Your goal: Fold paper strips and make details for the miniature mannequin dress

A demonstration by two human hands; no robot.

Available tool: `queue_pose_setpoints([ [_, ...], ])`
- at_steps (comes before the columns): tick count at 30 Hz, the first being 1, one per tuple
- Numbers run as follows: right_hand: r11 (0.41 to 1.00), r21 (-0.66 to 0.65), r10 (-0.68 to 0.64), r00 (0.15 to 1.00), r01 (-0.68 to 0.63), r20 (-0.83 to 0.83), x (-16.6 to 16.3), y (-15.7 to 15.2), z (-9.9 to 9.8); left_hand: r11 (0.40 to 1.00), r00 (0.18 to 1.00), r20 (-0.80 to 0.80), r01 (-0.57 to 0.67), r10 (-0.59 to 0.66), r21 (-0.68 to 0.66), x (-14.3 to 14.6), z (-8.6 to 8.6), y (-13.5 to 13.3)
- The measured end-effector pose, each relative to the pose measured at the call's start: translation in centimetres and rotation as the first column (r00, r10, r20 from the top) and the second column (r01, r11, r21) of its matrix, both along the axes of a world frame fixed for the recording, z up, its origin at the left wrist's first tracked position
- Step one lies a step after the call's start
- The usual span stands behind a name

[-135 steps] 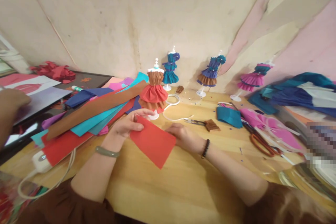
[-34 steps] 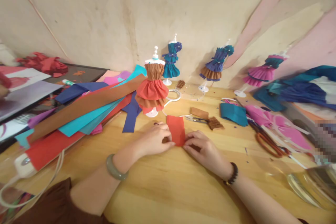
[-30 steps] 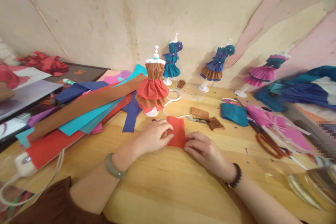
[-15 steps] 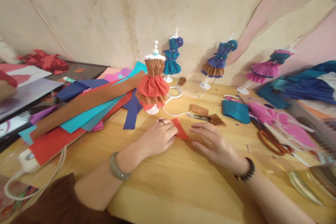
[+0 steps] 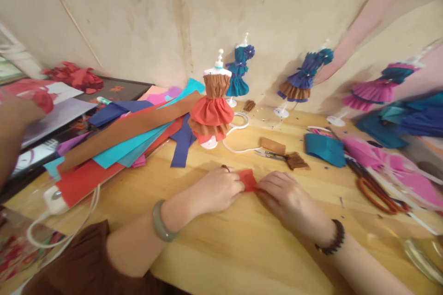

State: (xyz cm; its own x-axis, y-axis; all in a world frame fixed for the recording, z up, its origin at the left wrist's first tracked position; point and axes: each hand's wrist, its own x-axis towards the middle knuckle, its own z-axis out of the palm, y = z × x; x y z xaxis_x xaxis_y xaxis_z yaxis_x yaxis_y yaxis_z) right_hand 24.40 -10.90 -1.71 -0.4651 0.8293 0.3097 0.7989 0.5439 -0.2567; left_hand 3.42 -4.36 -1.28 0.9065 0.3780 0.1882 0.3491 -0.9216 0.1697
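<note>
A small piece of red fabric or crepe paper (image 5: 248, 180) lies between my two hands, low over the wooden table. My left hand (image 5: 223, 189) has its fingers closed on the left end of it; a ring and a pale green bangle are on that arm. My right hand (image 5: 282, 191), with a dark beaded bracelet at the wrist, pinches its right edge. Both sets of fingertips are partly hidden. Just beyond stands a small dress form (image 5: 218, 97) in a brown top and a red and brown ruffled skirt.
Thread snips (image 5: 272, 153) lie by a brown pleated scrap (image 5: 296, 161). Orange-handled scissors (image 5: 379, 196) and a folded teal piece (image 5: 325, 149) are to the right. Coloured strips (image 5: 131, 136) spread leftward. More dressed forms (image 5: 306, 76) line the wall. Another person's arm (image 5: 17, 120) enters at far left.
My right hand has gone from open fingers beside the red piece to pinching its right edge. The red piece now looks squarer. The view has shifted slightly left.
</note>
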Motion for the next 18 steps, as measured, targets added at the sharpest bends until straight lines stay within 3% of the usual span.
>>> queue_pose_setpoints([
  [12,0.999,-0.033,0.006,0.984,-0.012,-0.178,0.0,0.2,-0.8,0.994,1.000,-0.022,0.017,-0.019,-0.111,-0.3,1.1,0.5],
  [18,0.977,-0.202,-0.124,0.960,0.074,-0.251,0.0,0.3,-0.9,0.949,0.989,-0.033,-0.150,0.147,-0.276,-1.0,1.6,1.1],
])
